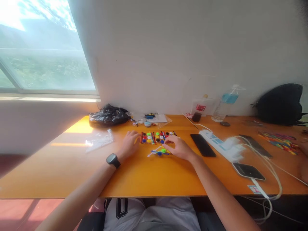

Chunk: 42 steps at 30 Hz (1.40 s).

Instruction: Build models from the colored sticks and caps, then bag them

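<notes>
Several small round pieces (157,140) in black, green, white, red, yellow and blue lie in rows on the table, with bundles of thin coloured sticks (152,138) between them. My left hand (130,143) rests at the left end of these rows, fingers bent and apart, fingertips beside the red sticks. Over the right end, my right hand (180,147) curves with thumb and forefinger apart; nothing shows between them. Just below its fingertips is a loose cluster of white and blue sticks with green and blue round pieces (159,153). I cannot tell whether the fingertips touch it.
Right of my hands lie a black phone (203,145), a white power strip (218,142) with cables, and another phone (249,171). A black plastic bag (108,115), clear bag (99,140) and bottle (218,113) stand around. Coloured sticks (280,141) lie far right, near another person's arm (303,157).
</notes>
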Available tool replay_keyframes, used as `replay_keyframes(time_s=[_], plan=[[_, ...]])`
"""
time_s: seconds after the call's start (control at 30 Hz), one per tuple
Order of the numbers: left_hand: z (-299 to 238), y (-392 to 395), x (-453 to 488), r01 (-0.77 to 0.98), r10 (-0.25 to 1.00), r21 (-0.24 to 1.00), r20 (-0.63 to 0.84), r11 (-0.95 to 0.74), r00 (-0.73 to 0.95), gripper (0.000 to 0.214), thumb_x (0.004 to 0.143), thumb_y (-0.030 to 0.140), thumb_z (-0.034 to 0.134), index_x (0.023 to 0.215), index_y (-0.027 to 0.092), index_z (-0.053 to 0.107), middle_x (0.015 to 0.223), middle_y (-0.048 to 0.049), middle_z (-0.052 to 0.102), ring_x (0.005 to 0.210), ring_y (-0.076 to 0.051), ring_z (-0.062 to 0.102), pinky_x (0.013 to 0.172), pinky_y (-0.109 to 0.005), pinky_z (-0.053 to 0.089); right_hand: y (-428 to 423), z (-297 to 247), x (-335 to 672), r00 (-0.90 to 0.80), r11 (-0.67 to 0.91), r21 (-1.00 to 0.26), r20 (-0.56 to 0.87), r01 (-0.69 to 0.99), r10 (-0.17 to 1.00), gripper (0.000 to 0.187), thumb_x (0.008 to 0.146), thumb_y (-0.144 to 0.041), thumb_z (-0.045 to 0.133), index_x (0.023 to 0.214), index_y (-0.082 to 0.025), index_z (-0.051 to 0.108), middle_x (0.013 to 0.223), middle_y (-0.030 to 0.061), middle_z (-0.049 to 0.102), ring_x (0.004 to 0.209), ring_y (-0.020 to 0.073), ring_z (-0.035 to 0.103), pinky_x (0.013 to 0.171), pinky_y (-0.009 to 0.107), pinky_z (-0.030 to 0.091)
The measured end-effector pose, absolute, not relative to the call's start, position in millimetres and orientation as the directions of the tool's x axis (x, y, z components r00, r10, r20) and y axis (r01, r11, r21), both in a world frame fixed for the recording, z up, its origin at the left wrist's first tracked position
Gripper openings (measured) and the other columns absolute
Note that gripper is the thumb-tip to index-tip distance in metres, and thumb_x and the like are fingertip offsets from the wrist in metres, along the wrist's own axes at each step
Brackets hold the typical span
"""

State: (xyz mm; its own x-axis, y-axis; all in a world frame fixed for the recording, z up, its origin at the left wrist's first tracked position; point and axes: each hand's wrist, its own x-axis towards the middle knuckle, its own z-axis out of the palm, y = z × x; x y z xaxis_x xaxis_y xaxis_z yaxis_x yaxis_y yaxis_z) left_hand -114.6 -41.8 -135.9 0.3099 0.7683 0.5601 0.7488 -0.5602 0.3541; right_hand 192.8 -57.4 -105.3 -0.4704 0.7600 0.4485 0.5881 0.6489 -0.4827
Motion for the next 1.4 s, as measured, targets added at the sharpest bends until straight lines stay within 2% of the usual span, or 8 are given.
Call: replay_keyframes(time_s=[0.17, 0.3, 0.67, 1.0, 1.1, 1.2, 1.4], plan=[[-141.9, -40.2, -114.6, 0.796, 0.817, 0.325, 0.472, -0.511, 0.332, 0.034, 0.106, 0.028, 0.041, 0.113, 0.024, 0.074, 0.112, -0.01, 0.063, 0.103, -0.026, 0.053, 0.093, -0.041, 0.049, -55.9, -108.0, 192.2, -0.468, 0.644, -0.493, 0.443, 0.585, 0.765, 0.017, 0.097, -0.035, 0.065, 0.086, -0.022, 0.069, 0.091, 0.0044, 0.072, 0.085, 0.0204, 0.067, 0.08, 0.033, 0.051], [-140.6, -42.4, -110.3, 0.816, 0.829, 0.3, 0.444, -0.494, 0.34, 0.034, 0.105, 0.028, 0.041, 0.112, 0.023, 0.074, 0.112, -0.0104, 0.062, 0.104, -0.027, 0.052, 0.094, -0.042, 0.047, -55.2, -108.1, 192.0, -0.459, 0.641, -0.501, 0.448, 0.582, 0.767, 0.019, 0.097, -0.037, 0.065, 0.087, -0.022, 0.069, 0.091, 0.005, 0.072, 0.085, 0.021, 0.067, 0.08, 0.033, 0.052], [-142.4, -40.8, -111.0, 0.82, 0.83, 0.303, 0.455, -0.486, 0.323, 0.032, 0.104, 0.027, 0.044, 0.106, 0.024, 0.075, 0.111, -0.0104, 0.064, 0.104, -0.027, 0.053, 0.092, -0.04, 0.046, -55.9, -105.4, 192.7, -0.448, 0.61, -0.507, 0.415, 0.609, 0.792, 0.024, 0.097, -0.042, 0.063, 0.088, -0.022, 0.07, 0.094, 0.0072, 0.073, 0.088, 0.023, 0.067, 0.082, 0.036, 0.053], [-137.8, -44.4, -111.7, 0.869, 0.849, 0.295, 0.478, -0.397, 0.225, 0.021, 0.099, 0.03, 0.054, 0.099, 0.021, 0.073, 0.097, -0.0102, 0.067, 0.094, -0.027, 0.054, 0.082, -0.036, 0.044, -55.1, -106.2, 193.5, -0.459, 0.62, -0.493, 0.418, 0.611, 0.784, 0.024, 0.098, -0.041, 0.062, 0.086, -0.022, 0.069, 0.091, 0.0055, 0.072, 0.085, 0.0214, 0.066, 0.081, 0.033, 0.051], [-138.6, -43.3, -113.5, 0.885, 0.852, 0.291, 0.489, -0.363, 0.189, 0.018, 0.096, 0.034, 0.058, 0.09, 0.022, 0.07, 0.093, -0.0091, 0.067, 0.091, -0.026, 0.055, 0.078, -0.035, 0.043, -55.0, -106.1, 193.8, -0.454, 0.617, -0.482, 0.419, 0.622, 0.786, 0.024, 0.099, -0.041, 0.062, 0.087, -0.022, 0.069, 0.092, 0.0055, 0.072, 0.085, 0.0213, 0.066, 0.08, 0.033, 0.05], [-139.3, -42.0, -115.1, 0.9, 0.865, 0.281, 0.471, -0.333, 0.173, 0.024, 0.093, 0.037, 0.062, 0.075, 0.021, 0.063, 0.087, -0.0081, 0.067, 0.085, -0.025, 0.056, 0.074, -0.034, 0.042, -54.8, -105.9, 193.9, -0.449, 0.614, -0.472, 0.422, 0.632, 0.787, 0.024, 0.099, -0.041, 0.062, 0.086, -0.022, 0.069, 0.092, 0.0058, 0.072, 0.085, 0.0215, 0.066, 0.08, 0.033, 0.051], [-141.2, -39.8, -116.3, 0.926, 0.886, 0.254, 0.44, -0.279, 0.146, 0.017, 0.087, 0.024, 0.06, 0.07, 0.021, 0.059, 0.081, -0.0079, 0.067, 0.082, -0.025, 0.059, 0.067, -0.034, 0.039, -54.9, -105.5, 193.9, -0.45, 0.618, -0.47, 0.428, 0.63, 0.784, 0.024, 0.099, -0.041, 0.061, 0.087, -0.022, 0.069, 0.093, 0.0064, 0.072, 0.086, 0.0221, 0.066, 0.08, 0.035, 0.051]])
